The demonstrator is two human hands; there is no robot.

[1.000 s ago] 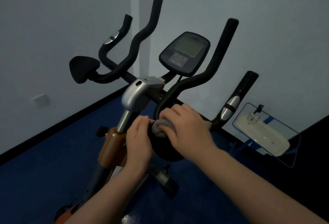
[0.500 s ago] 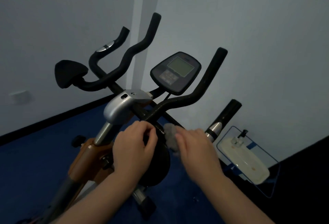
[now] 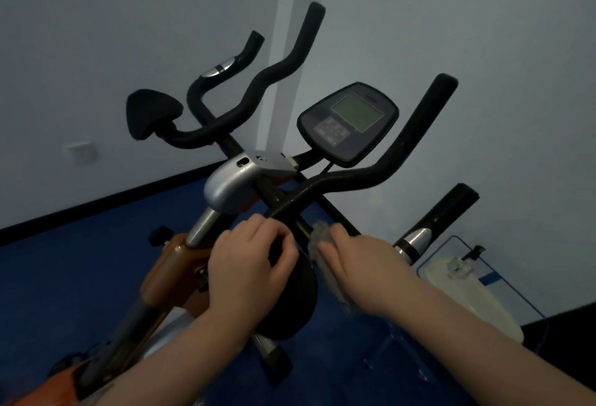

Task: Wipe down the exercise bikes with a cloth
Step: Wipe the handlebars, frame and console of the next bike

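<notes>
An exercise bike with black handlebars [image 3: 351,176], a silver stem cap [image 3: 232,183] and an orange frame [image 3: 167,276] fills the middle of the view. Its console [image 3: 348,123] tilts toward me. My right hand [image 3: 364,270] presses a grey cloth [image 3: 322,244] against the right side of a black round elbow pad [image 3: 290,296] on the near handlebar. My left hand [image 3: 248,264] grips the left edge of the same pad, its fingers curled over the rim. A matching pad [image 3: 150,114] sits at the far left end of the bars.
A white tray-like object inside a blue wire frame [image 3: 467,293] lies on the blue floor [image 3: 64,276] at the right. Pale walls meet in a corner behind the bike. A wall socket [image 3: 80,151] sits low on the left wall.
My right hand slid with the cloth from the top of the near pad to its right side. My left hand shifted onto the pad's rim. The view tilted, so the bike sits lower in frame.
</notes>
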